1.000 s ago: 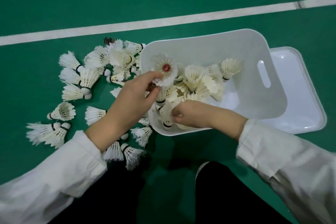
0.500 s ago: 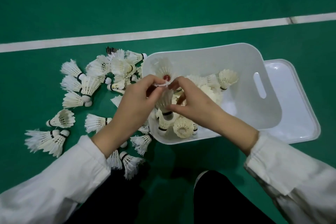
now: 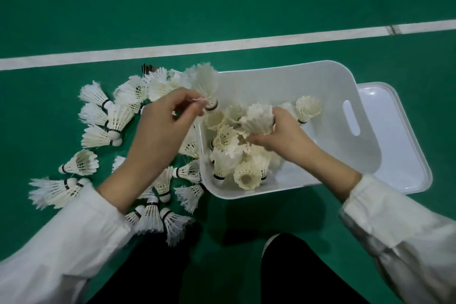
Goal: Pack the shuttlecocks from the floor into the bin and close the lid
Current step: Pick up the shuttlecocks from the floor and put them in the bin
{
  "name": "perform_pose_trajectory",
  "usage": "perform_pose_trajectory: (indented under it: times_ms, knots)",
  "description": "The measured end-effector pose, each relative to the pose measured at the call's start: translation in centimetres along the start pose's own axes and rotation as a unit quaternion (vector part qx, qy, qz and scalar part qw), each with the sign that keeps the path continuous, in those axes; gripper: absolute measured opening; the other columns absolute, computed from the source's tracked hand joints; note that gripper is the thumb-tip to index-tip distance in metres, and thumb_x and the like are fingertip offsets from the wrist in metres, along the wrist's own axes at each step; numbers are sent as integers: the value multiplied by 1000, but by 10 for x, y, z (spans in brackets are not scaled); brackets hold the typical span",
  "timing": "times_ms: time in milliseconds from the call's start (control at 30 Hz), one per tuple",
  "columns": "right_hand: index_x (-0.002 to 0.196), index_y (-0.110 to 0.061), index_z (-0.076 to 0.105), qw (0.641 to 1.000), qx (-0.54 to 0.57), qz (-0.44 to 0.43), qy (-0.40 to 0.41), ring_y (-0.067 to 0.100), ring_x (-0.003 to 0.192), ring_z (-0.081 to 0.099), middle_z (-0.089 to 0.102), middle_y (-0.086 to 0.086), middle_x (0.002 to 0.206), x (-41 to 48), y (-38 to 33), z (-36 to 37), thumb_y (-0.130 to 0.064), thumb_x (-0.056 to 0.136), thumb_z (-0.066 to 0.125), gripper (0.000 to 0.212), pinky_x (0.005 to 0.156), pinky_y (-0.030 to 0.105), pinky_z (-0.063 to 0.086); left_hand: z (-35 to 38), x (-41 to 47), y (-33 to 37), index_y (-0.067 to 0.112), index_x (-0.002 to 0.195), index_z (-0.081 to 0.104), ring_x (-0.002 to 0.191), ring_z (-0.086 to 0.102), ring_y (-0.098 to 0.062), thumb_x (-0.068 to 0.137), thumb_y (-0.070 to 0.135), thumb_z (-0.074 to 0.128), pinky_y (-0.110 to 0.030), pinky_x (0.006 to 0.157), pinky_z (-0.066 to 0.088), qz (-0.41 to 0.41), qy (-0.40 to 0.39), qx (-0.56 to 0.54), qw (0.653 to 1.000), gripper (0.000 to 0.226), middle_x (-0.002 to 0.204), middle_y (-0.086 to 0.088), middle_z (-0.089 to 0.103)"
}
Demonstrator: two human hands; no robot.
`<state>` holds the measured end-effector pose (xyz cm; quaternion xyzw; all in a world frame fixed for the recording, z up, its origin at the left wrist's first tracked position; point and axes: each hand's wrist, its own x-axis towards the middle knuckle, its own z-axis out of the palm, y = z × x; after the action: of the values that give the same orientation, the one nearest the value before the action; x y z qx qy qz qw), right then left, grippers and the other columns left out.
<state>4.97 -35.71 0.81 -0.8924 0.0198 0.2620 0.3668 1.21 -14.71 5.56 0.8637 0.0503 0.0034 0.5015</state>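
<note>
A white plastic bin (image 3: 328, 96) stands on the green floor with several white shuttlecocks (image 3: 228, 140) piled in its left half. My left hand (image 3: 162, 126) pinches one shuttlecock (image 3: 206, 84) by its base at the bin's left rim, feathers pointing up. My right hand (image 3: 281, 133) is inside the bin and grips another shuttlecock (image 3: 257, 118) over the pile. Many more shuttlecocks (image 3: 111, 118) lie scattered on the floor left of the bin. The white lid (image 3: 404, 145) lies flat on the floor, partly under the bin's right side.
A white court line (image 3: 222, 44) crosses the floor behind the bin. My dark-trousered legs (image 3: 306, 271) are at the bottom edge, with shuttlecocks (image 3: 158, 217) close by my left knee. Open green floor extends beyond the line.
My hands, which met over one shuttlecock, have drawn apart. The left now holds a shuttlecock upright at the rim; the right has moved right with another one.
</note>
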Motion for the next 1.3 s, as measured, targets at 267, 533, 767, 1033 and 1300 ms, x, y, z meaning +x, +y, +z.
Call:
perform_pose_trajectory:
  times_ms: [267, 533, 767, 1033, 1300]
  knots:
    - [132, -7, 29, 992, -116, -23, -35, 26, 82, 56, 55, 10, 91, 35, -7, 27, -11, 76, 75, 73, 60, 30, 40, 11, -19, -5, 28, 90, 70, 72, 56, 5, 85, 29, 61, -7, 62, 39, 32, -103, 78, 991, 10, 77, 23, 62]
    - [131, -18, 43, 964, -223, -139, 35, 25, 96, 60, 47, 5, 129, 4, -20, -31, -9, 87, 59, 48, 85, 34, 46, 24, -24, -13, 26, 92, 67, 77, 56, -3, 88, 30, 57, -10, 61, 39, 43, -141, 105, 983, 11, 80, 17, 63]
    - [126, -28, 49, 943, -277, -176, -53, 18, 91, 59, 59, -2, 114, -47, -14, -45, -33, 88, 59, 39, 86, 36, 47, 44, -21, 2, 21, 91, 64, 74, 54, -1, 89, 29, 57, -17, 64, 42, 88, -182, 94, 975, 11, 75, 15, 61]
    - [102, -16, 65, 944, -249, -189, -105, 14, 86, 53, 55, -4, 93, -43, 2, -51, -30, 89, 59, 20, 83, 33, 44, 54, -22, 6, 26, 98, 62, 74, 57, -3, 90, 36, 52, -26, 69, 47, 99, -240, 119, 958, 17, 78, 13, 63]
    - [108, -14, 63, 927, -342, -35, -149, 23, 100, 57, 65, 5, 110, -23, 51, -55, -27, 89, 58, 24, 81, 31, 44, 27, -13, -4, 29, 102, 58, 76, 55, 1, 87, 48, 39, -26, 67, 49, 103, -236, 225, 940, 31, 84, 18, 59]
